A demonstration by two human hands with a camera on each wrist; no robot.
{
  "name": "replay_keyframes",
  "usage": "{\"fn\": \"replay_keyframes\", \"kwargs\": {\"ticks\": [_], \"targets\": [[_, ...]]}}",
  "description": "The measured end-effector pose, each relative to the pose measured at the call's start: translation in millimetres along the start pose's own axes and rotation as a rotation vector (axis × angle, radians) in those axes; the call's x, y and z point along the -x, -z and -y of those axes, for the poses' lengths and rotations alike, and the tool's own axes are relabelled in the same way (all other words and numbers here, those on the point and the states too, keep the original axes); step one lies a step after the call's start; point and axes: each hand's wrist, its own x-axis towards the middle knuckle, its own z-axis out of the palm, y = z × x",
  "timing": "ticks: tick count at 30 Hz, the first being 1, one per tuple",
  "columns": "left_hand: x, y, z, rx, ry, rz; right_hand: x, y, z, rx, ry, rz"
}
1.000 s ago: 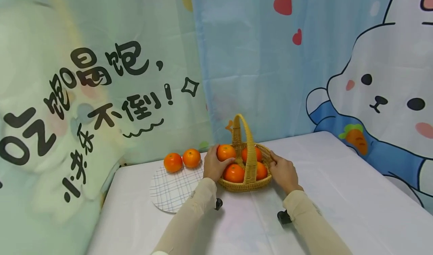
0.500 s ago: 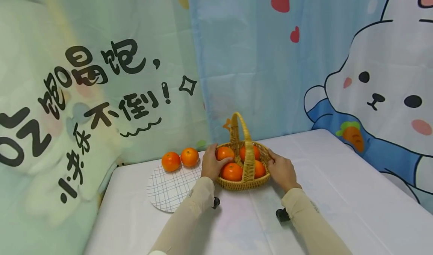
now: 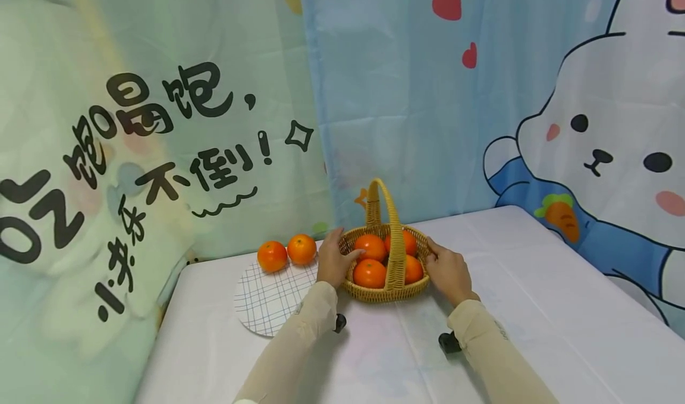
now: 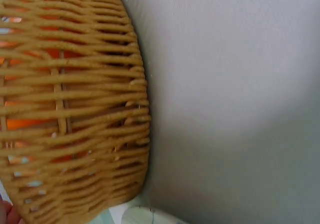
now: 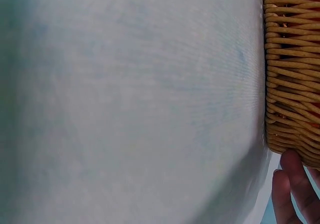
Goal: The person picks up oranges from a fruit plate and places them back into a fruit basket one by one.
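Note:
A yellow wicker basket [image 3: 385, 294] with a tall arched handle stands on the table, with several oranges [image 3: 369, 273] in it. My left hand [image 3: 333, 261] holds the basket's left end, thumb over the rim and pointing at the back left orange [image 3: 371, 247]. In the left wrist view, only fingertips [image 4: 7, 213] show beside the woven wall. On the opposite end, my right hand [image 3: 448, 271] grips the rim with the thumb on top. Its fingers [image 5: 295, 184] touch the outer weave in the right wrist view. Part of each hand's fingers is hidden.
A round white mat with a blue grid [image 3: 267, 303] lies left of the basket, partly behind the left sleeve. Two more oranges [image 3: 272, 256] sit at its back edge. A printed curtain [image 3: 374, 94] hangs right behind the table [image 3: 535, 309].
Inside the basket, the back left orange has shifted right, away from my left hand. My right hand keeps its hold on the rim. The whole view has shifted slightly.

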Motion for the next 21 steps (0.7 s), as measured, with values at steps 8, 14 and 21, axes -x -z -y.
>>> {"fn": "replay_keyframes", "kwargs": {"ticks": [8, 14, 21], "targets": [[-1.6, 18.7, 11.2, 0.055, 0.002, -0.029, 0, 0.1, 0, -0.003, 0.022, -0.006], [-3.5, 32.5, 22.4, 0.048, 0.036, -0.054, 0, -0.1, 0, 0.012, 0.028, -0.01], [-3.8, 52.9, 39.3, -0.034, 0.04, -0.122, -1, -2.2, -1, 0.021, 0.014, 0.003]]}}
